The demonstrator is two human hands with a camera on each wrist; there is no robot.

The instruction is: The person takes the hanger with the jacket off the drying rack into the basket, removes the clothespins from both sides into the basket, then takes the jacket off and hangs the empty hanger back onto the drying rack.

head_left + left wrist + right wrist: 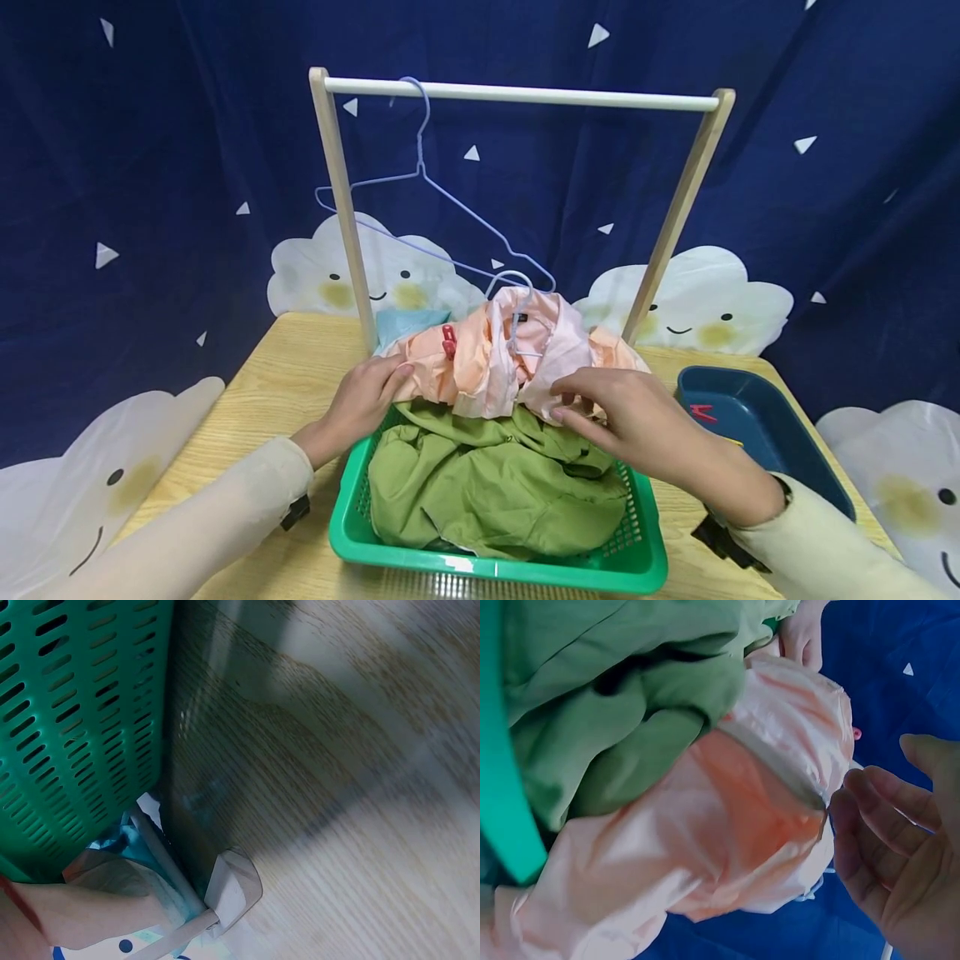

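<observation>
A pink and peach jacket lies across the back of the green basket, its collar facing up. A pale hanger pokes out of the collar by its hook. My left hand pinches the jacket's left edge between thumb and fingers, close to a red clothespin on the cloth. Over the jacket's right front is my right hand, thumb apart and fingers loosely bent; in the right wrist view its fingertips are at the cloth's edge. Green clothing fills the basket.
Behind the basket stands a wooden rack with a white bar, and a lavender hanger hangs from it. A dark blue tray with red and yellow clothespins sits at right. Light blue cloth lies by the left post.
</observation>
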